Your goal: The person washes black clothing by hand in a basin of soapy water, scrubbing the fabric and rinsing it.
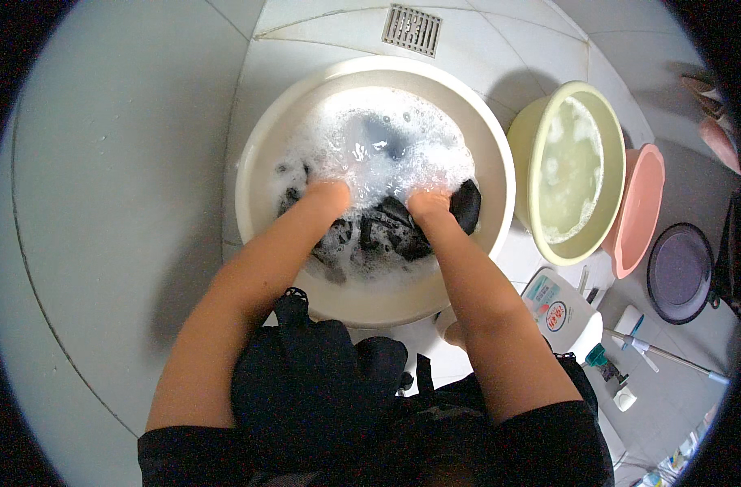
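Note:
In front of me a large round cream plastic basin (498, 182) stands on the tiled floor, holding sudsy water (370, 115). Wet black cloth (407, 234) lies partly sunk in the suds, with one lump bulging up at the right side. Both my arms reach down into the basin. My left hand (333, 190) is sunk in foam to about the wrist, beside the cloth. Just left of the bulging lump, my right hand (430, 196) also dips into the suds. The fingers of both hands are hidden, so their grip does not show.
A pale yellow-green basin (519, 143) of soapy water stands at right, with a pink basin (641, 207) behind it. Nearer me are a white detergent bottle (571, 310) and a metal-poled tool (669, 353). A floor drain (412, 29) lies beyond the large basin; a wall (121, 182) rises at left.

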Demonstrator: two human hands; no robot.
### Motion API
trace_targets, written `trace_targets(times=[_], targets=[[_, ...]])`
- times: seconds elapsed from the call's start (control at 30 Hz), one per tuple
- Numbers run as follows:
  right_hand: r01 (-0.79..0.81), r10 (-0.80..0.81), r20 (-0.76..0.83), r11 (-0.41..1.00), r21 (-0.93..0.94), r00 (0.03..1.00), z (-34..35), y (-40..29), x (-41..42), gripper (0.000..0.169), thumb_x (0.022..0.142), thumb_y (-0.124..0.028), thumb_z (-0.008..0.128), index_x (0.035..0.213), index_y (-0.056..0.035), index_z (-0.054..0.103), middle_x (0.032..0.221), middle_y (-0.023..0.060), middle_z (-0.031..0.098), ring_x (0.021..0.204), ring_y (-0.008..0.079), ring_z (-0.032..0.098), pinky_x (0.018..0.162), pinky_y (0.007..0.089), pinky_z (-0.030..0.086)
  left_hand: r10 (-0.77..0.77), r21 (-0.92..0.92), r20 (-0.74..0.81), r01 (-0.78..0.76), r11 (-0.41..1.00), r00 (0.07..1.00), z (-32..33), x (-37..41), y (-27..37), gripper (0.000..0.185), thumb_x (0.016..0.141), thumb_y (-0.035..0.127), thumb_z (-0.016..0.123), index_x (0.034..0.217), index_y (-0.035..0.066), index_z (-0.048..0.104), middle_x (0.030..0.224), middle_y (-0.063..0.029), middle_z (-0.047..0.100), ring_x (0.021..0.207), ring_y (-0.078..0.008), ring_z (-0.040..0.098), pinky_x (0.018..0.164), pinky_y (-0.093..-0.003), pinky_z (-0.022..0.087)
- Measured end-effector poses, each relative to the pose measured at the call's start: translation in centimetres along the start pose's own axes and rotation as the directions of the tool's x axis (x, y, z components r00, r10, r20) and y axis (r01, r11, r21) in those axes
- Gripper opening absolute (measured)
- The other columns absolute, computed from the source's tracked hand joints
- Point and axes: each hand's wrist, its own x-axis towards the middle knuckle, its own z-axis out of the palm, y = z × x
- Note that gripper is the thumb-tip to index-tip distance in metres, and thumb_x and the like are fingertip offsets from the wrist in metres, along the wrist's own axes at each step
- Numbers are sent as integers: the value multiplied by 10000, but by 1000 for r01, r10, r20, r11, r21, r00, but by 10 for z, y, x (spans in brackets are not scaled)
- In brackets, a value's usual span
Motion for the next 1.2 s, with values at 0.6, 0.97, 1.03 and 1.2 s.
trace_targets(times=[0.6,0.97,1.03,1.2], targets=[[148,-197,-166,-100,984,966,-123,42,-91,305,723,-114,681,994,-38,566,875,50,596,813,159,565,741,294,468,-443,-954,-293,-230,191,847,-105,-73,-18,338,892,281,459,1052,-6,536,1007,-163,574,924,-268,542,807,-359,412],[474,-385,-818,866,-159,429,-95,4,-67,497,586,84,484,1061,-50,542,1065,164,532,973,339,512,889,397,400,-428,-901,-403,-433,32,809,-117,-89,-7,352,857,168,483,1173,19,447,1085,-180,508,966,-290,517,825,-397,427],[633,-554,-750,736,-239,362,-83,-4,-63,467,604,83,495,1041,-66,561,1095,161,529,999,312,511,900,403,387,-229,-447,-814,-325,833,533,-113,-92,1,385,826,149,510,1191,47,444,1143,-205,466,1005,-339,488,869,-409,400],[452,-524,-541,849,-273,658,-33,-3,-31,432,707,-84,579,1133,-118,516,1119,60,535,1013,255,497,885,386,359,166,93,-659,-139,986,734,-95,-97,15,413,776,110,518,1173,221,522,1371,-135,249,1243,-365,249,968,-548,243]])
